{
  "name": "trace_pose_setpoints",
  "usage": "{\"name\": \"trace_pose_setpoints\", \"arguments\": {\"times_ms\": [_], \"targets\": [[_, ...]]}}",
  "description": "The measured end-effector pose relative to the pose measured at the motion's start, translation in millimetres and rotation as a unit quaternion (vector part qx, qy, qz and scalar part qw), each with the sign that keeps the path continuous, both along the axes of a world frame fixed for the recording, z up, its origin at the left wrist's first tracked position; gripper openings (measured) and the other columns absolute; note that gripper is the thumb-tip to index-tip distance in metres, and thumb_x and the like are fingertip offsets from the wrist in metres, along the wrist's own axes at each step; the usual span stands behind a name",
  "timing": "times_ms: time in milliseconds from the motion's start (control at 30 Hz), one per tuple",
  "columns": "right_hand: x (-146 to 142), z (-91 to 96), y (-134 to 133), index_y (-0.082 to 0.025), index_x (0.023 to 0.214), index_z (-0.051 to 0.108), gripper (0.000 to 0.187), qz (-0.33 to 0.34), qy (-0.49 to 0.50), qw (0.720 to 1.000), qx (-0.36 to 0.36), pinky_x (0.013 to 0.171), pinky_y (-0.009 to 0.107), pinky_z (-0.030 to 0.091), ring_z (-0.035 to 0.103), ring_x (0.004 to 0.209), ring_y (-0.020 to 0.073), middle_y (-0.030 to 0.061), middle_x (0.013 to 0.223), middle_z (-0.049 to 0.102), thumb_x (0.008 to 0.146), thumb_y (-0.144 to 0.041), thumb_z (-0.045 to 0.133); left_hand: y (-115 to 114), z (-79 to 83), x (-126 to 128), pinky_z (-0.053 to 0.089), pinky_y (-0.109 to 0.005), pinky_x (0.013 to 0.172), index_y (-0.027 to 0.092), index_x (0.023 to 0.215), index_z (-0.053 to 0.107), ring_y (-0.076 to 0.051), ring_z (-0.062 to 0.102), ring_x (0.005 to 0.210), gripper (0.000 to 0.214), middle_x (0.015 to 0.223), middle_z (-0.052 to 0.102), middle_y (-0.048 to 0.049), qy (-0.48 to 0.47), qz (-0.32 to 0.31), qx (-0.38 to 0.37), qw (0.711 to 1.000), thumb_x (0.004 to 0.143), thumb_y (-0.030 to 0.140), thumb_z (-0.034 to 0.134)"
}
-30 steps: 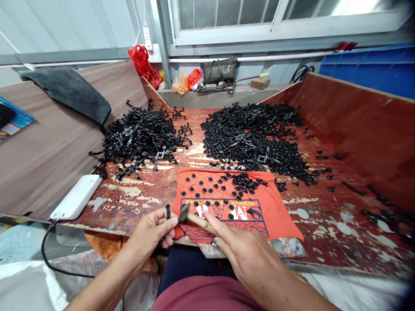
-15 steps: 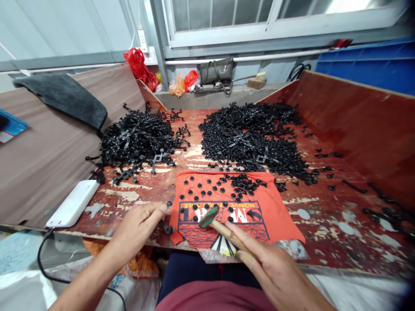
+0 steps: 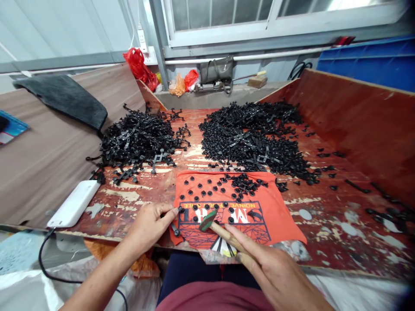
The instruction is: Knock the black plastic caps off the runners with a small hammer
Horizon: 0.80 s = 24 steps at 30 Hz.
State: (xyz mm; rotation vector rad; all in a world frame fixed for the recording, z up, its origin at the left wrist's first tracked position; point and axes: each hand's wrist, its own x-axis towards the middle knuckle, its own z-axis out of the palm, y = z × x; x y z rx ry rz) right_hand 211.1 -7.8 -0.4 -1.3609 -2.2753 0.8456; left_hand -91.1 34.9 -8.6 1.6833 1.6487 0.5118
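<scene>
An orange cloth (image 3: 259,214) lies at the near edge of a worn red board (image 3: 324,224), with several small black round caps (image 3: 223,190) scattered on it. My right hand (image 3: 279,276) grips the wooden handle of a small hammer (image 3: 208,220), whose green head hovers just above the cloth. My left hand (image 3: 151,224) rests at the cloth's left edge, fingertips pinching a small black part (image 3: 177,220) against the cloth.
Two big heaps of black plastic parts lie further back, one on the left (image 3: 136,138), one on the right (image 3: 253,138). A white power bank (image 3: 74,203) with a cable sits at the left. Sloping brown side walls (image 3: 356,121) flank the board. Bags sit under the window.
My left hand brought the small black part down from in front of me to the cloth's left edge. The hammer head moved right and stays above the cloth.
</scene>
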Motion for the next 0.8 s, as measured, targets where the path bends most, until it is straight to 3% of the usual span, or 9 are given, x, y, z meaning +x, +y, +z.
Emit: {"name": "trace_pose_setpoints", "arguments": {"times_ms": [333,633,800], "targets": [[0.7,4.7,1.8,-0.044,0.152,0.033,0.062,0.033,-0.001,0.999,-0.03,0.077,0.036,0.061,0.076,0.083,0.0216,-0.0019,0.13,0.067,0.097,-0.015,0.037,4.6,-2.5,-4.3,0.036,-0.023,0.058,0.018,0.059,0.059,-0.015,0.047,0.057,0.04,0.055,0.053,0.0012,-0.023,0.028,-0.011,0.999,0.085,0.047,0.051],[-0.5,7.6,2.6,-0.048,0.149,0.037,0.063,0.022,-0.012,1.0,-0.005,0.071,0.035,0.063,0.075,0.071,0.0213,-0.0037,0.121,0.072,0.095,-0.014,0.038,2.3,-0.1,-3.7,0.033,-0.023,0.058,0.019,0.059,0.05,-0.014,0.047,0.059,0.042,0.057,0.048,0.0022,-0.008,-0.016,-0.013,1.0,0.09,0.047,0.044],[-1.2,10.9,2.2,-0.046,0.149,0.038,0.064,0.024,-0.007,1.0,0.0,0.076,0.035,0.063,0.076,0.076,0.0207,-0.0031,0.125,0.07,0.095,-0.012,0.038,1.8,0.0,-2.6,0.03,-0.023,0.058,0.019,0.057,0.047,-0.013,0.047,0.057,0.043,0.055,0.047,0.0032,0.042,-0.033,-0.007,0.999,0.091,0.045,0.043]]}}
